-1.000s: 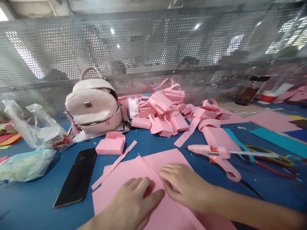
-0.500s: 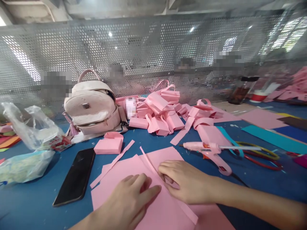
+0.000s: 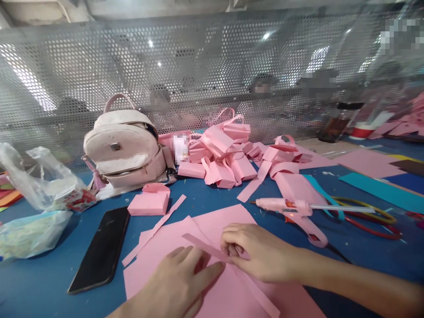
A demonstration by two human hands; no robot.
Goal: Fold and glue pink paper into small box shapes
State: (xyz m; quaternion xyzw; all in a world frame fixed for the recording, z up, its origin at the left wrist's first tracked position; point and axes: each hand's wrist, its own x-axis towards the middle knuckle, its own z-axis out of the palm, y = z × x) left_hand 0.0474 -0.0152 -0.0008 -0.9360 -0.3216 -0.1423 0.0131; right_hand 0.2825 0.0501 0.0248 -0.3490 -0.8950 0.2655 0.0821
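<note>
A narrow pink paper strip (image 3: 260, 293) runs slantwise over pink paper sheets (image 3: 172, 234); its far end angles up to the left. My right hand (image 3: 255, 251) is closed on the strip, thumb and fingertips pinched around its middle. Close beside it, my left hand (image 3: 188, 278) is closed too, with curled fingers and the thumb tip against the same strip. Its fingertips are partly hidden behind the hand. Another pink strip (image 3: 155, 227) lies along the sheets' left edge.
A pink glue gun (image 3: 298, 210) lies to the right, near scissors (image 3: 371, 214). A folded pink paper box (image 3: 149, 203) and a phone (image 3: 99, 251) are at left. Behind stand a backpack (image 3: 122, 145), a pile of pink paper bags (image 3: 221, 150) and a perforated metal screen (image 3: 205, 57).
The strip's far end has swung left and now shows its flat face, bent against the near part. My hands have moved only slightly. The view has shifted a little.
</note>
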